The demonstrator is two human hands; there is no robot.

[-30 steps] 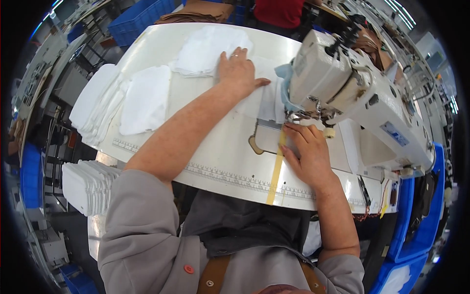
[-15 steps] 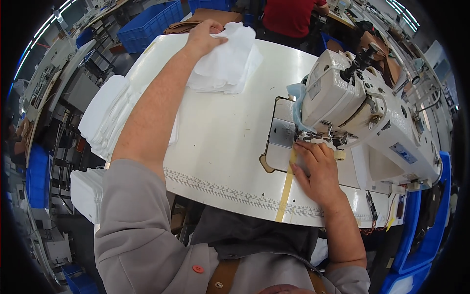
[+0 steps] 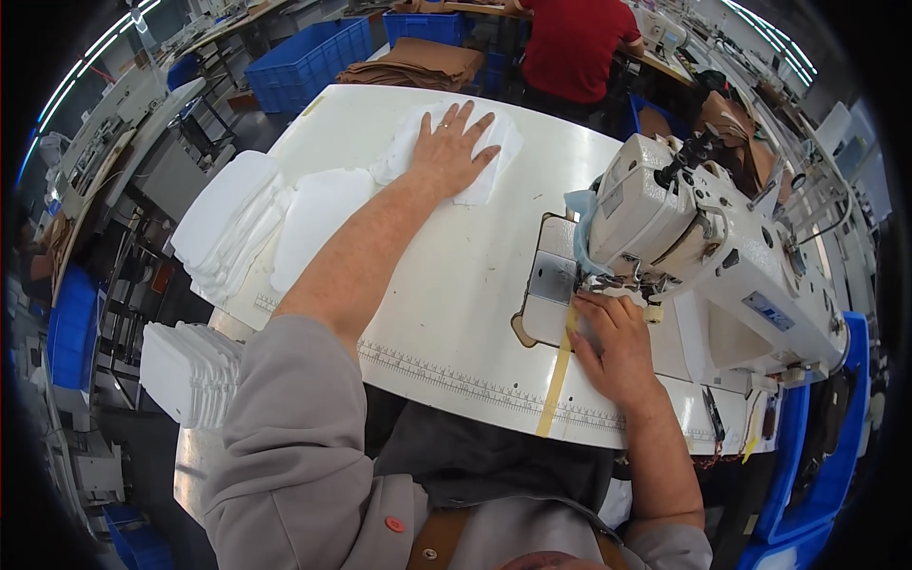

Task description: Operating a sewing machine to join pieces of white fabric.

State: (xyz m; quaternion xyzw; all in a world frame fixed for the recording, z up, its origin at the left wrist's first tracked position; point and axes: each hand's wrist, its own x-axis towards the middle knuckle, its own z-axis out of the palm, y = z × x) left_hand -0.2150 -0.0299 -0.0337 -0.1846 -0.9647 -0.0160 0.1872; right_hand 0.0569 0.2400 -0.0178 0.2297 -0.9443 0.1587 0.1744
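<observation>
My left hand [image 3: 454, 154] lies flat with fingers spread on white fabric pieces [image 3: 499, 161] at the far side of the white sewing table [image 3: 427, 256]. Beside the needle area of a white industrial sewing machine [image 3: 731, 256] rests my right hand [image 3: 616, 347], fingers stretched out over the plate edge and thumb apart. Its fingertips are close to the presser foot, which is partly hidden. A light blue cloth strip [image 3: 581, 233] hangs on the machine head. Left of my left forearm are a white fabric piece [image 3: 318, 223] and a folded white stack [image 3: 223, 223].
Another white stack [image 3: 185, 370] sits lower left. Yellow tape [image 3: 559, 385] crosses a printed ruler [image 3: 456, 382] at the table's front edge. Thread snips [image 3: 713, 413] lie at right. Beyond stand a blue bin [image 3: 309, 65], brown stacked material [image 3: 413, 65] and a person in red [image 3: 575, 47].
My left hand has gone from gripping the raised edge of the white pieces to lying spread on them, nearer to me. My right hand stays at the machine.
</observation>
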